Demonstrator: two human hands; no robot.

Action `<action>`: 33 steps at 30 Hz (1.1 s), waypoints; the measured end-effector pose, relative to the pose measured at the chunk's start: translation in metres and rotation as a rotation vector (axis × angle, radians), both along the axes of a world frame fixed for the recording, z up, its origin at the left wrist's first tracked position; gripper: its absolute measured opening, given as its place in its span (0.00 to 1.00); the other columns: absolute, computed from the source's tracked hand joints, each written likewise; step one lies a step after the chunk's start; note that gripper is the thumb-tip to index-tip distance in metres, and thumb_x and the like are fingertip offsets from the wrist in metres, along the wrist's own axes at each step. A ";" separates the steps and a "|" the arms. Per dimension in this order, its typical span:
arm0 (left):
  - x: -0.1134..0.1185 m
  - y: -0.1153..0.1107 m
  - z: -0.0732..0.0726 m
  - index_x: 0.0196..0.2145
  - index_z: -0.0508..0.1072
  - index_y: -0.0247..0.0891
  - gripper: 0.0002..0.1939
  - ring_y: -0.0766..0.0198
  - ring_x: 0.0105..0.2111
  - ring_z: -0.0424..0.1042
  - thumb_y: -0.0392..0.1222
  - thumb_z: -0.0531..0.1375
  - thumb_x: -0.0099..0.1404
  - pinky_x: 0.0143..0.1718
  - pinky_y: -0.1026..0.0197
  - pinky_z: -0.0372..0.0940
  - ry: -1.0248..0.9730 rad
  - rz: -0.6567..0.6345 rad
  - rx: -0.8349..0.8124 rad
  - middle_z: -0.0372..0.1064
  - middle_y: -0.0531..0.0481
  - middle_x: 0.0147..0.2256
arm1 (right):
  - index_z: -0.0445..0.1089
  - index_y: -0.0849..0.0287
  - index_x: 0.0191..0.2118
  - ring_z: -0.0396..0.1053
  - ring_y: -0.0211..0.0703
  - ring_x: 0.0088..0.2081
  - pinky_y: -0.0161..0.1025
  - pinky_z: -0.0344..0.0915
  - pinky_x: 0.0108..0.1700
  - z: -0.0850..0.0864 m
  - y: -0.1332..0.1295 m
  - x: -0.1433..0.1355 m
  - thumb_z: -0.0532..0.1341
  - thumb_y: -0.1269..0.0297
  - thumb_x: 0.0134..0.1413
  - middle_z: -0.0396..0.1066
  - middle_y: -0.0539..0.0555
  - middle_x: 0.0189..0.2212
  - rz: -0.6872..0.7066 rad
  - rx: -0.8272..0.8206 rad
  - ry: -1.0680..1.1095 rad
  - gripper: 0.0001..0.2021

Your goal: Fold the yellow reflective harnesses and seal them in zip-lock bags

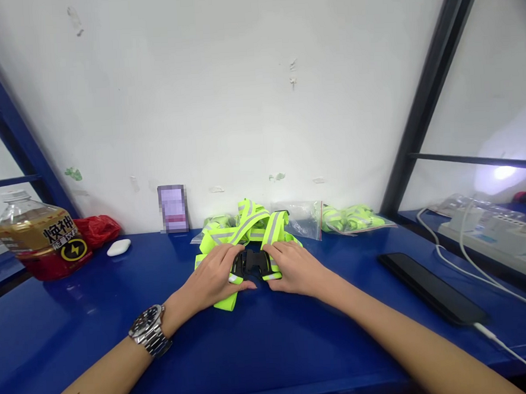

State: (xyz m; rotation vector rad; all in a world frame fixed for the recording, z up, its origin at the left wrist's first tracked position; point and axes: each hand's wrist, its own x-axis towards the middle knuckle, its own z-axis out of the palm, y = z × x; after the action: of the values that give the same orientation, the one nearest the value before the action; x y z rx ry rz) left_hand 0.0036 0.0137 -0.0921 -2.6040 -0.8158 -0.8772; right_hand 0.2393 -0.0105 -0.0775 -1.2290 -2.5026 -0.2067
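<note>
My left hand (217, 275) is closed on the left end of a black side-release buckle (252, 263), its thumb stretched along below. On the buckle's right end, where the strap attaches, my right hand (291, 268) is closed too. The two buckle halves meet between my hands; whether they are fully latched I cannot tell. Neon-yellow reflective straps (247, 225) with grey stripes run from the buckle and lie in a loose heap behind it. One strap end hangs down below my left hand. A metal watch is on my left wrist.
Bagged yellow straps (356, 218) and a clear plastic bag (302, 218) lie along the wall. At right are a phone (431, 288) on a cable and a power strip (501, 242). A large drink bottle (42, 237), red bag (98, 229) and white case (119, 247) stand left.
</note>
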 end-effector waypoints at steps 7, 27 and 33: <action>0.001 0.002 0.003 0.56 0.58 0.39 0.34 0.51 0.49 0.68 0.58 0.61 0.60 0.49 0.49 0.67 -0.052 0.016 -0.076 0.66 0.39 0.49 | 0.62 0.60 0.55 0.68 0.52 0.41 0.42 0.61 0.41 0.009 0.002 0.011 0.62 0.62 0.43 0.70 0.59 0.41 -0.016 0.029 0.040 0.29; -0.003 0.001 -0.001 0.61 0.49 0.38 0.43 0.49 0.54 0.66 0.61 0.61 0.58 0.53 0.48 0.65 -0.130 0.109 -0.074 0.63 0.37 0.55 | 0.61 0.67 0.57 0.67 0.57 0.48 0.49 0.65 0.48 0.005 0.002 0.019 0.58 0.65 0.41 0.70 0.65 0.47 -0.017 0.103 0.177 0.32; -0.002 -0.001 -0.001 0.62 0.48 0.38 0.43 0.49 0.54 0.66 0.60 0.61 0.58 0.54 0.48 0.65 -0.107 0.079 -0.054 0.63 0.36 0.55 | 0.61 0.66 0.56 0.68 0.55 0.46 0.48 0.65 0.47 0.005 0.001 0.018 0.57 0.65 0.41 0.70 0.63 0.45 0.007 0.115 0.136 0.31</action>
State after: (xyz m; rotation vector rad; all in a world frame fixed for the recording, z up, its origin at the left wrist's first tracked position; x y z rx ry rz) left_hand 0.0020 0.0131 -0.0929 -2.5686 -0.9768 -0.9920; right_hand 0.2577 -0.0092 -0.0726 -1.1490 -2.3440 -0.2534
